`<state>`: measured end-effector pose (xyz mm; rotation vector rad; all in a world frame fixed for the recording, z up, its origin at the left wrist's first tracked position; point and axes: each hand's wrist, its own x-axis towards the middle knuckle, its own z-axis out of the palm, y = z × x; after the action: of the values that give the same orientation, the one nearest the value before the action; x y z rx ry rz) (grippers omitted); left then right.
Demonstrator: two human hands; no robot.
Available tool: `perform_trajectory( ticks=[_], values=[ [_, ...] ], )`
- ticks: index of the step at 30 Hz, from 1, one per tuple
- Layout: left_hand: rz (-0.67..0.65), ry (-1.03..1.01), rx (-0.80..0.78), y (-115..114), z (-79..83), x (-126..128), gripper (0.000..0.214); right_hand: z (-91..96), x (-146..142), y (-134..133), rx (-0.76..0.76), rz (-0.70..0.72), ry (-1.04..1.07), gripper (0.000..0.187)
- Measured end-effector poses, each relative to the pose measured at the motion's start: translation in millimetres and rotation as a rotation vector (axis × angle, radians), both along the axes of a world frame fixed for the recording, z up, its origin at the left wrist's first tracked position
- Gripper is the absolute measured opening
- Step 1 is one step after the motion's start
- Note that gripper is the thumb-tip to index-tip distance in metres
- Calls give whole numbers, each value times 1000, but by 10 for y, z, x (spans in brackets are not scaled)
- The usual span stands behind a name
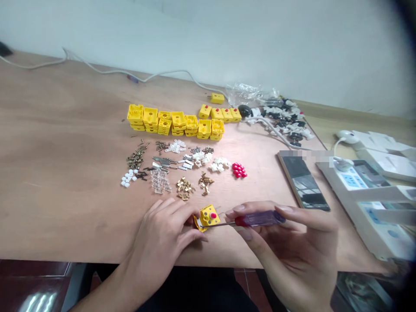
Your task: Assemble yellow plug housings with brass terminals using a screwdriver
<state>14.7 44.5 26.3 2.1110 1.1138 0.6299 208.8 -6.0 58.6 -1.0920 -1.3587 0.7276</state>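
Note:
My left hand (165, 232) pinches a small yellow plastic housing (208, 213) with a red button on it, low over the front of the table. In my right hand (292, 247) is a screwdriver (260, 219) with a purple translucent handle and a red collar. Its shaft points left, and the tip reaches the near left part of the housing, by a white piece. Whether the tip sits in a screw is too small to tell. Just beyond the hands lie brass pieces (185, 185) and a pile of red buttons (239, 170).
Stacked yellow housings (177, 121) stand in a row farther back, beside several closed yellow units (225, 114). Small piles of screws, metal strips (165, 162) and white parts (220, 164) lie between. A phone (303, 182), a power strip (352, 180) and a white cable (276, 130) are on the right.

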Motion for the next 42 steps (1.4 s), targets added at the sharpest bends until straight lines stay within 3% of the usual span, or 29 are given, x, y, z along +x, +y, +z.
perform_trajectory(
  ticks=[20, 28, 33, 42],
  values=[
    [-6, 4, 17, -4, -18, -11, 27, 4, -12, -5, 24, 51, -28, 66],
    [-33, -28, -15, -14, -25, -23, 20, -21, 31, -12, 50, 164, -85, 76],
    [-52, -37, -26, -19, -21, -24, 9, -12, -1, -11, 55, 160, -98, 76],
    [-56, -79, 7, -24, -58, -44, 18, -31, -49, -12, 104, 190, -103, 79]
  ],
)
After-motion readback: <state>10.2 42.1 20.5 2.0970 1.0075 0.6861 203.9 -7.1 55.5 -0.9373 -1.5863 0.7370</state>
